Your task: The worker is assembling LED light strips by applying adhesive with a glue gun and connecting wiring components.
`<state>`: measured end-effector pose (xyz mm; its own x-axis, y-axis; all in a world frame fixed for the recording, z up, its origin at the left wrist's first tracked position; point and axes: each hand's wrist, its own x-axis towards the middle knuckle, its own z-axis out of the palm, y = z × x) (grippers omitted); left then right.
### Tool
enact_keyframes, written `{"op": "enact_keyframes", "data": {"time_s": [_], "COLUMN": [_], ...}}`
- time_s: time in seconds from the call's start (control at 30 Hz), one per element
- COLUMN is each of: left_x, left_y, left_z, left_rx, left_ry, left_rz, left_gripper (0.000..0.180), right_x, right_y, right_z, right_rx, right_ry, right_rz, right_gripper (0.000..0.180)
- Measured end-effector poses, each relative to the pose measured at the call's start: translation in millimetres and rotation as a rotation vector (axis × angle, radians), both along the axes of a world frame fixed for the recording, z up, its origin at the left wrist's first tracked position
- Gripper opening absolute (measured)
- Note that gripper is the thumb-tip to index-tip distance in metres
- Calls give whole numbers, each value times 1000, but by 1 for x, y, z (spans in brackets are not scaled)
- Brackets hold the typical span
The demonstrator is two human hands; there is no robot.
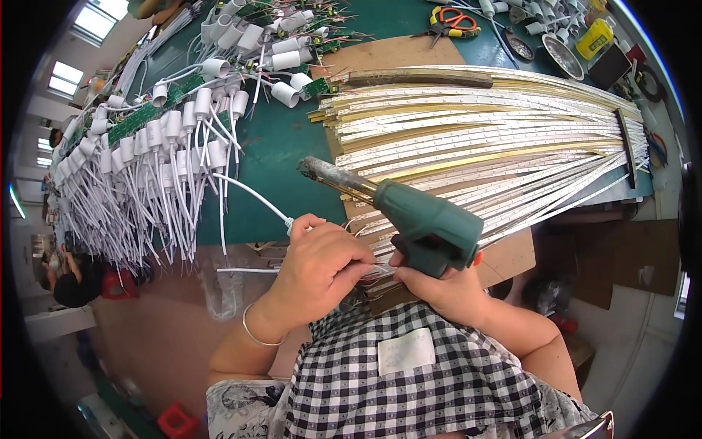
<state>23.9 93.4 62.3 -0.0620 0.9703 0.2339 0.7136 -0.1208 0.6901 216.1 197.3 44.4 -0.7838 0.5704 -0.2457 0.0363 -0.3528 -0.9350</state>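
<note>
My right hand (446, 289) is closed round the grip of a green soldering gun (428, 216), whose metal tip points up and to the left. A white cable (252, 192) runs from the left into my left hand (322, 263), whose fingers are pinched on it. Between my two hands, thin wire ends (380, 271) show in front of my apron; exactly how they lie in the fingertips is hard to make out. Just beyond the gun, long white LED strips (439, 135) lie side by side on brown board.
White lamp sockets with cables (172, 128) and green circuit boards (316, 88) are heaped at left. A dark bar (625, 146) lies across the strips at right. Orange-handled pliers (452, 25), a metal bowl (563, 57) and a yellow bottle (596, 38) stand at the back.
</note>
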Motion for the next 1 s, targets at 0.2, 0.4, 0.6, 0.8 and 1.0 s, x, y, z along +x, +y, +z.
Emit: {"op": "enact_keyframes", "data": {"time_s": [0.2,0.4,0.6,0.8,1.0], "left_x": [-3,-6,-2,7,8], "left_y": [-6,-6,-4,-3,-5], "left_z": [-5,-6,-7,-26,-29], "left_rx": [-17,-49,2,357,419], "left_ry": [0,21,53,416,336], "left_rz": [-19,-66,-61,-28,51], "left_gripper": [10,12,13,11,19], "right_x": [-11,-12,-13,-18,-22], "right_y": [-8,-7,-10,-17,-18], "right_z": [-5,-6,-12,-12,-13], "right_rx": [116,443,429,252,228], "right_ry": [11,-101,-72,-25,-39], "right_rz": [38,106,36,-96,-130], "right_gripper": [27,30,28,25,25]}}
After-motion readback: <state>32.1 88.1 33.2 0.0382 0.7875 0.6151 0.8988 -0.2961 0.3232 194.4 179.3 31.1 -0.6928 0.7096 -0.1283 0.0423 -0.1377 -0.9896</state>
